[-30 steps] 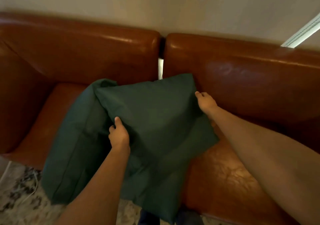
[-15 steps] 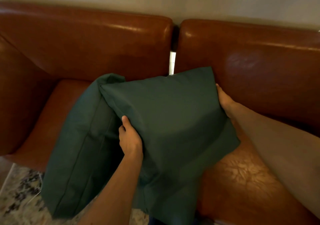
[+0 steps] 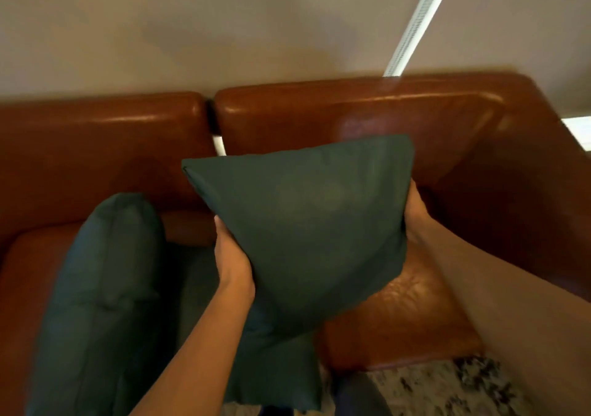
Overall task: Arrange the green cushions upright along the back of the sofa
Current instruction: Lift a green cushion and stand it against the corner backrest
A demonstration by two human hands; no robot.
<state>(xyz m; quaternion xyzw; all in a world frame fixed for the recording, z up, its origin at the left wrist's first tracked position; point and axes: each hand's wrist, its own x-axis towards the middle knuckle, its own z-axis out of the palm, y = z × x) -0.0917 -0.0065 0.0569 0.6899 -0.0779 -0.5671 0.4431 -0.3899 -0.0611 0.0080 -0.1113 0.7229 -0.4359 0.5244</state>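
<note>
Green cushion [image 3: 307, 223] held up between both hands over the brown sofa [image 3: 367, 118].

The left hand [image 3: 232, 259] grips its left edge and the right hand [image 3: 414, 214] clasps its right edge, fingers closed onto the fabric. The cushion is tilted, its broad face toward the camera, its top edge near the backrest and its lower corner hanging down. A second green cushion [image 3: 105, 287] lies on the left seat, its long axis running from the front edge toward the backrest.

Left hand [image 3: 232, 255] and right hand [image 3: 415, 214] hold a green cushion [image 3: 307, 223] above the brown sofa [image 3: 415, 319], another cushion [image 3: 102, 287] lying alongside.
</note>
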